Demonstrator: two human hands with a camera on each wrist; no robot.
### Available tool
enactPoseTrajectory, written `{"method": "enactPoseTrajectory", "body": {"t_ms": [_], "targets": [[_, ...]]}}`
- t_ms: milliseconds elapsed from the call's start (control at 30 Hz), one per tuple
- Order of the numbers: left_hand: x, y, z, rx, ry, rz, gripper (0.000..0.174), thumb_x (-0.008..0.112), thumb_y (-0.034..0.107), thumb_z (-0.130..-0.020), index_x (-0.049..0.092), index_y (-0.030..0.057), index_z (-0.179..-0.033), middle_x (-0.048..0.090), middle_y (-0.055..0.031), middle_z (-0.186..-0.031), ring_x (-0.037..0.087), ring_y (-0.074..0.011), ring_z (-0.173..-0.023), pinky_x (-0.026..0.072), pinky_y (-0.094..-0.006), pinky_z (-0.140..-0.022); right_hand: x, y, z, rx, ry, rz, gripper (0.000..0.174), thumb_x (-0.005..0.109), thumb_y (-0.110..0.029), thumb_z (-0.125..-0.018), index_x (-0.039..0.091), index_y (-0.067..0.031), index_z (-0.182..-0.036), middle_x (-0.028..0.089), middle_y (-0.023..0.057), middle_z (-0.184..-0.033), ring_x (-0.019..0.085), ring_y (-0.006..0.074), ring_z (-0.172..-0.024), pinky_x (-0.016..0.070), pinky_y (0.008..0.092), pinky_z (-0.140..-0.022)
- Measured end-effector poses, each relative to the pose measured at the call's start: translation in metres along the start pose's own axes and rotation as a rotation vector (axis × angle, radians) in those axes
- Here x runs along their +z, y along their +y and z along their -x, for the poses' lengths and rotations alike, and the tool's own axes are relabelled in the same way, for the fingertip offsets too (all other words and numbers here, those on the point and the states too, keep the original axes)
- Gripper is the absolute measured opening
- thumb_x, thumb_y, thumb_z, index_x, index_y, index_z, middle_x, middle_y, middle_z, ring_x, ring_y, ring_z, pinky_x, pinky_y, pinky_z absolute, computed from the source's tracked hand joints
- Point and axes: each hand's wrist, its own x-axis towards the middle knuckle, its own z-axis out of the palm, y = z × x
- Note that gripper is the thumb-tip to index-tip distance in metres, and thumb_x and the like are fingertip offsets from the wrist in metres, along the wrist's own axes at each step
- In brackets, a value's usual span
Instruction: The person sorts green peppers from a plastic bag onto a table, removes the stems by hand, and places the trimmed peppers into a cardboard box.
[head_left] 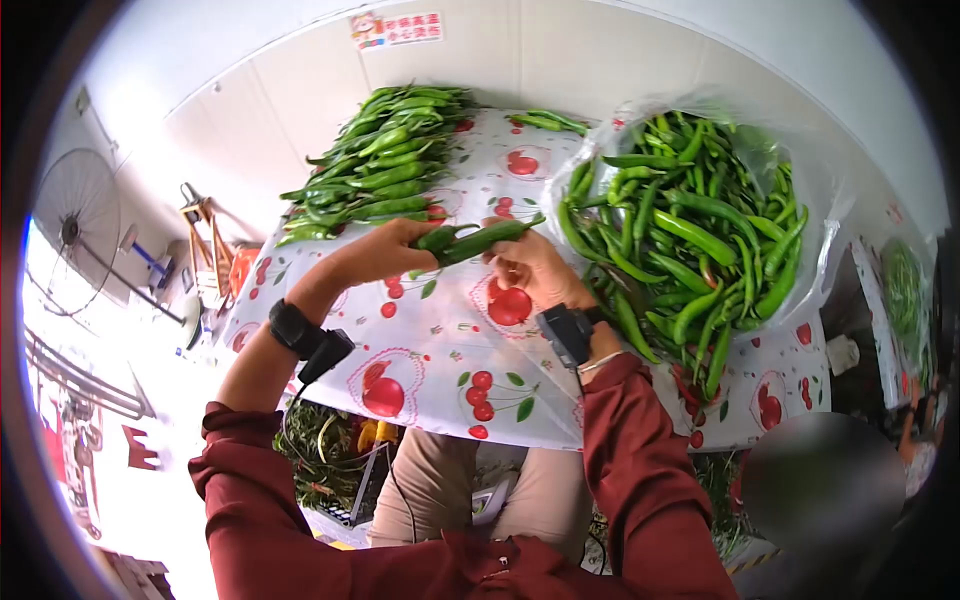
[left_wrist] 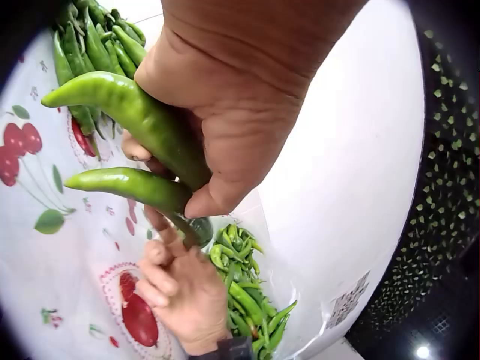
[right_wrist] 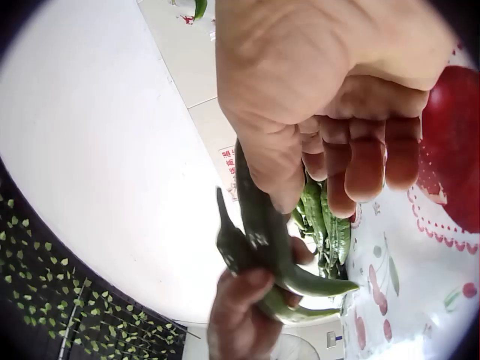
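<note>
My left hand (head_left: pixel 378 254) grips two green peppers (left_wrist: pixel 144 120) side by side, its thumb and fingers curled round them in the left wrist view. The right hand (head_left: pixel 540 268) is at the stem end of the longer pepper (head_left: pixel 485 241); in the right wrist view its thumb lies against that pepper (right_wrist: pixel 259 217) and its fingers are bent. Left of centre lies a row of green peppers (head_left: pixel 400 160) on the table. To the right, a clear plastic bag (head_left: pixel 825 200) holds a heap of loose peppers (head_left: pixel 700 230).
A cherry-patterned cloth (head_left: pixel 450 330) covers the table, which stands against a pale wall. A few peppers (head_left: pixel 548 121) lie near the back edge. At the left are a fan (head_left: pixel 70 228) and a wooden stand (head_left: pixel 205 235). Greenery (head_left: pixel 325 460) lies below the table's front edge.
</note>
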Motion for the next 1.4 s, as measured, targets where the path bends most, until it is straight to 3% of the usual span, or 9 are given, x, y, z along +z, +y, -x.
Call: {"method": "enactPoseTrajectory", "body": {"t_ms": [167,233,400,600,767,833,867,1100,1400], "targets": [[0.01,-0.011,0.015,-0.07,-0.02,-0.004,0.025,0.056,0.016,-0.076,0.059,0.0017,-0.096,0.053,-0.0034,-0.066,0.05,-0.0114,-0.062,0.0416,-0.0264,-0.059,0.0,-0.004,0.003,0.039,0.019,-0.019,0.038,0.062,-0.027,-0.084,0.053,-0.0037,-0.112,0.062,0.0064,-0.083,0.052,0.0064,-0.056,0.045,0.0211,-0.051],[0.015,-0.014,0.014,0.227,0.141,-0.328,0.027,0.056,0.018,-0.077,0.059,0.0021,-0.098,0.057,-0.0079,-0.07,0.053,-0.0184,-0.064,0.0432,-0.0309,-0.062,-0.004,0.0,0.0,0.054,0.058,-0.085,0.029,0.062,-0.024,-0.084,0.058,-0.0052,-0.106,0.061,0.0062,-0.078,0.053,0.0068,-0.055,0.0447,0.0198,-0.052],[0.024,0.008,0.005,0.175,0.138,-0.116,0.027,0.054,0.021,-0.08,0.06,0.0028,-0.1,0.06,-0.0138,-0.078,0.057,-0.0275,-0.07,0.0441,-0.0363,-0.066,0.004,-0.003,0.002,0.098,-0.003,-0.041,0.026,0.061,-0.019,-0.085,0.057,-0.0031,-0.106,0.061,0.0076,-0.078,0.053,0.0083,-0.056,0.0465,0.0223,-0.054],[0.042,0.002,-0.018,0.065,0.102,-0.313,0.026,0.056,0.02,-0.083,0.055,0.001,-0.1,0.06,-0.0158,-0.077,0.058,-0.0305,-0.07,0.0444,-0.0371,-0.066,-0.003,0.009,-0.003,0.067,-0.014,0.044,0.031,0.061,-0.008,-0.083,0.052,0.001,-0.11,0.061,0.0089,-0.082,0.057,0.0125,-0.061,0.0496,0.026,-0.058],[0.044,-0.008,-0.018,0.049,0.12,-0.332,0.028,0.058,0.02,-0.082,0.053,0.001,-0.102,0.061,-0.0185,-0.087,0.059,-0.0352,-0.085,0.0446,-0.0403,-0.073,0.0,0.008,-0.001,0.121,0.015,0.038,0.028,0.057,-0.007,-0.085,0.05,0.0036,-0.11,0.059,0.0092,-0.082,0.058,0.0133,-0.061,0.0511,0.0275,-0.057],[0.032,-0.001,-0.01,0.03,0.163,-0.414,0.031,0.059,0.02,-0.082,0.052,0.0021,-0.107,0.06,-0.018,-0.097,0.057,-0.0346,-0.092,0.0442,-0.0405,-0.078,0.0,0.006,-0.001,0.122,0.011,0.065,0.029,0.056,-0.009,-0.085,0.05,0.0027,-0.111,0.058,0.0078,-0.083,0.056,0.0117,-0.062,0.0507,0.027,-0.059],[0.029,-0.01,-0.01,0.147,0.297,-0.52,0.029,0.058,0.022,-0.082,0.051,0.0035,-0.103,0.058,-0.0169,-0.097,0.056,-0.0359,-0.091,0.0444,-0.044,-0.076,0.0,0.005,-0.001,0.127,0.005,0.09,0.029,0.056,-0.011,-0.086,0.051,0.0018,-0.112,0.058,0.0064,-0.084,0.055,0.0101,-0.063,0.0502,0.0265,-0.061],[-0.024,-0.037,-0.036,0.279,0.477,-0.913,0.029,0.053,0.007,-0.079,0.053,0.0056,-0.108,0.058,-0.0111,-0.098,0.054,-0.0268,-0.097,0.0383,-0.0376,-0.085,0.003,0.004,0.002,0.119,0.026,0.121,0.027,0.054,-0.013,-0.087,0.053,0.0028,-0.109,0.058,0.0079,-0.085,0.056,0.0101,-0.062,0.0503,0.0261,-0.06],[-0.043,-0.082,-0.074,0.02,0.472,-1.029,0.048,0.054,0.0,-0.076,0.047,0.0082,-0.122,0.053,-0.0085,-0.114,0.046,-0.0242,-0.113,0.0286,-0.0388,-0.1,0.004,0.004,0.001,0.123,0.047,0.129,0.024,0.052,-0.01,-0.087,0.053,0.0025,-0.108,0.06,0.0086,-0.086,0.056,0.0101,-0.063,0.051,0.0265,-0.06]]}}
